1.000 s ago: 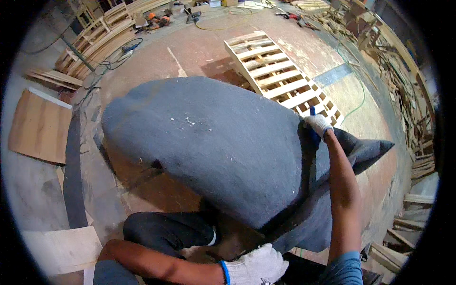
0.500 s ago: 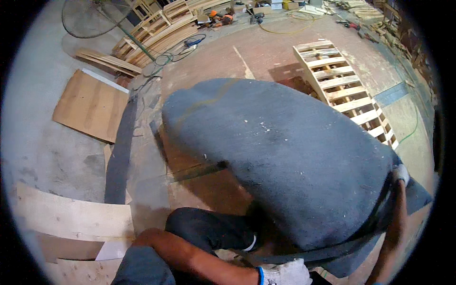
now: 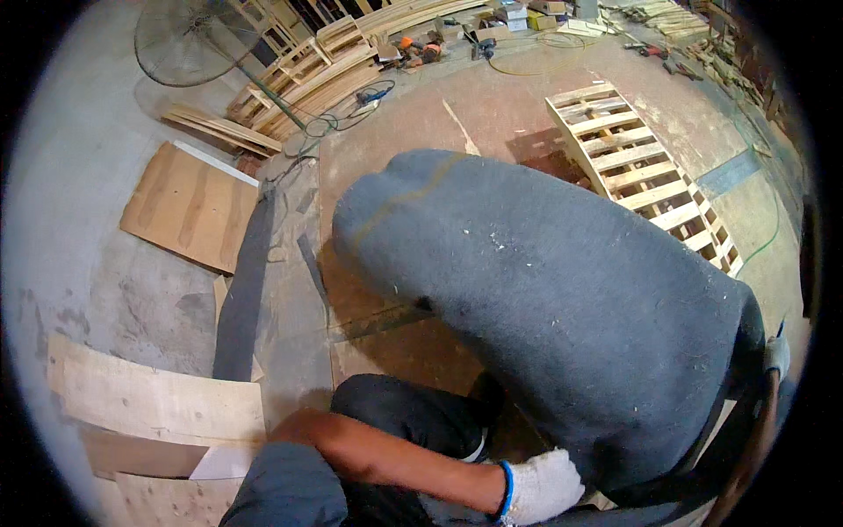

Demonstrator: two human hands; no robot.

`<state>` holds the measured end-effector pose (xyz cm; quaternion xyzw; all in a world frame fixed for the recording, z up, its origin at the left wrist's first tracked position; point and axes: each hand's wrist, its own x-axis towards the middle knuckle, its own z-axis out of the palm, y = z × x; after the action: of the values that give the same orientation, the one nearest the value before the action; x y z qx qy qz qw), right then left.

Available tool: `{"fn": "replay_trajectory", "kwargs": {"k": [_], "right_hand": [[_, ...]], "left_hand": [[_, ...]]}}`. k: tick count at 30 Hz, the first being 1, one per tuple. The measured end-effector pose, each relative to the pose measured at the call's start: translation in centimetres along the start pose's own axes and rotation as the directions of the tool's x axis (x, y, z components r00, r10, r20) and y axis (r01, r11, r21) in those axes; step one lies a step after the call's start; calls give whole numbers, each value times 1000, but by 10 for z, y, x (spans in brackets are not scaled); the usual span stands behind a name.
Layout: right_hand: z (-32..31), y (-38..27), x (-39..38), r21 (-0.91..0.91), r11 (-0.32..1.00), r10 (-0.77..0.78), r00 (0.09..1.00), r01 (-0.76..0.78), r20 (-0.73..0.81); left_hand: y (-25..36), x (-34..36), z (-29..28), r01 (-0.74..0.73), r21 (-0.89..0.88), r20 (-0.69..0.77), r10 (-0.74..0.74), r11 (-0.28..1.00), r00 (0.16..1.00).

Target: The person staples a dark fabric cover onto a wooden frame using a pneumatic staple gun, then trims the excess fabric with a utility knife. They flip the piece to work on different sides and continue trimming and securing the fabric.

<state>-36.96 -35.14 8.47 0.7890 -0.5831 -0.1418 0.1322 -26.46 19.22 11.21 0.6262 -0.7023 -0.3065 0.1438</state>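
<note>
A large dark grey felt-like sheet [image 3: 544, 290], flecked with white bits and marked by a yellowish line at its far left end, billows up across the middle of the view. White work gloves cover both hands. At the lower middle, my left hand [image 3: 544, 485] is closed on the near edge of the sheet, its fingertips partly hidden. My right hand [image 3: 777, 354] grips the sheet's right edge, out at the far right, with dark folds hanging beside and below it. My bent leg in dark trousers [image 3: 395, 408] is left of the sheet.
A slatted wooden frame [image 3: 628, 154] lies beyond the sheet. Stacked timber [image 3: 307, 83], a standing fan [image 3: 198, 44] and a corded blue tool [image 3: 373, 92] are at the back left. Plywood pieces [image 3: 189, 206] and curved boards [image 3: 158, 395] lie left. A green hose [image 3: 773, 228] runs at right.
My right hand has moved right and downward with the sheet's edge. The left hand is slightly higher and further right. The sheet's raised shape has shifted right, and the view has turned a little.
</note>
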Motion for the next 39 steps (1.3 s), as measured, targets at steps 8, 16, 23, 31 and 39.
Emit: {"fn": "replay_trajectory", "kwargs": {"k": [8,16,23,31,39], "right_hand": [[159,217,69,250,965,129,975,-82,-178],[206,270,23,320,940,224,918,-115,-326],[224,170,-30,768,633,265,959,-94,-101],[331,316,-24,882,431,447,894,-191,-25],[265,327,3,681,726,304,932,-95,-195]], "left_hand": [[-18,29,-6,-77,172,-92,94,982,991],[-79,83,-75,-90,285,-549,239,954,801],[-218,196,-147,343,353,-653,-34,870,757],[-262,321,-146,460,42,-338,-420,887,842],[-237,263,-192,402,223,-493,-253,888,832]]}}
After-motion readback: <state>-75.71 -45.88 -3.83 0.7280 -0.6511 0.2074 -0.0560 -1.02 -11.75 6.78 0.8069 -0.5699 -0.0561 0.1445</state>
